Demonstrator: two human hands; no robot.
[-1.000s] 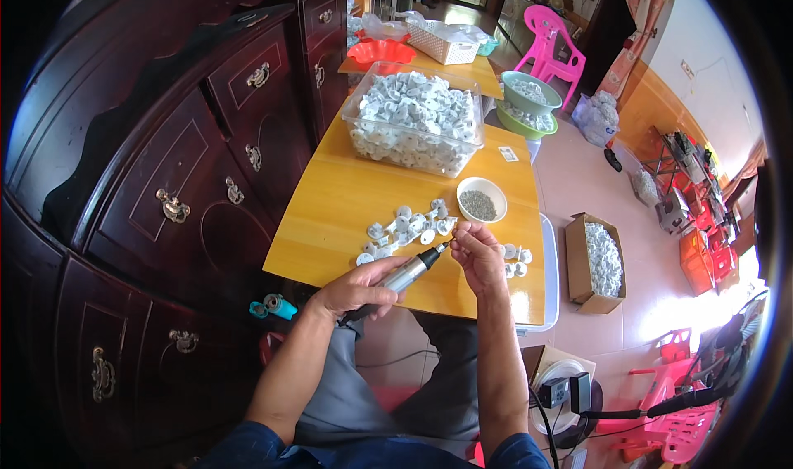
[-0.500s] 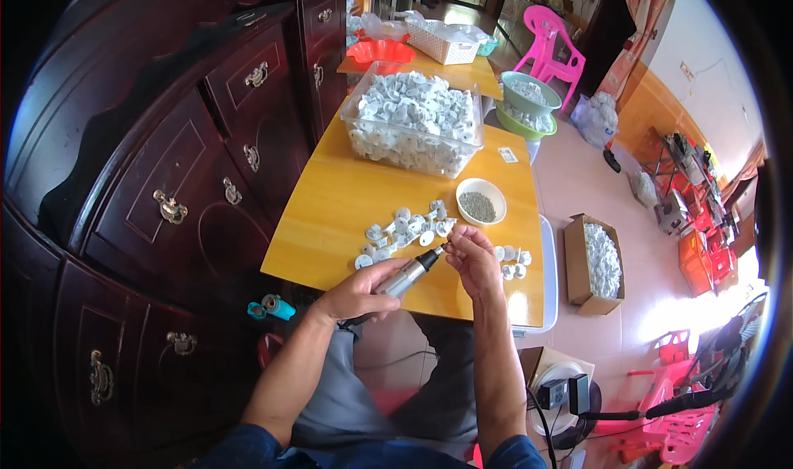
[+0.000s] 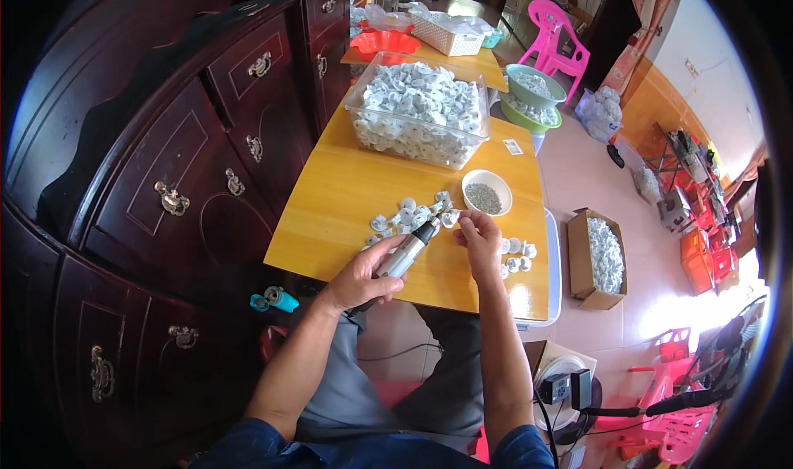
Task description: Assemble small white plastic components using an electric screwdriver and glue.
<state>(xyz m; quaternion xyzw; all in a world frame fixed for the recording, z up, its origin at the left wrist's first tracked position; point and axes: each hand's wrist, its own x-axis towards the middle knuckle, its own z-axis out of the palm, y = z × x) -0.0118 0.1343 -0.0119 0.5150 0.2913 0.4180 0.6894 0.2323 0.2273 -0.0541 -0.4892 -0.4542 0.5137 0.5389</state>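
My left hand (image 3: 363, 276) grips a silver electric screwdriver (image 3: 408, 251) with a black tip, its cord trailing down toward my lap. The tip points up and right at a small white plastic part (image 3: 453, 217) pinched in the fingers of my right hand (image 3: 478, 236). Both hands hover over the near half of a yellow wooden table (image 3: 347, 196). A loose heap of the same white parts (image 3: 405, 219) lies just left of the hands, and a few more white parts (image 3: 516, 254) lie to the right of my right hand.
A small white bowl of screws (image 3: 486, 193) stands beyond my right hand. A clear bin heaped with white parts (image 3: 421, 110) fills the table's far end. A dark wooden dresser (image 3: 165, 172) flanks the left. A cardboard box of parts (image 3: 601, 257) sits on the floor at right.
My right hand has shifted slightly with a white part between its fingers, and the screwdriver tip stays close against it. The left hand has hardly moved.
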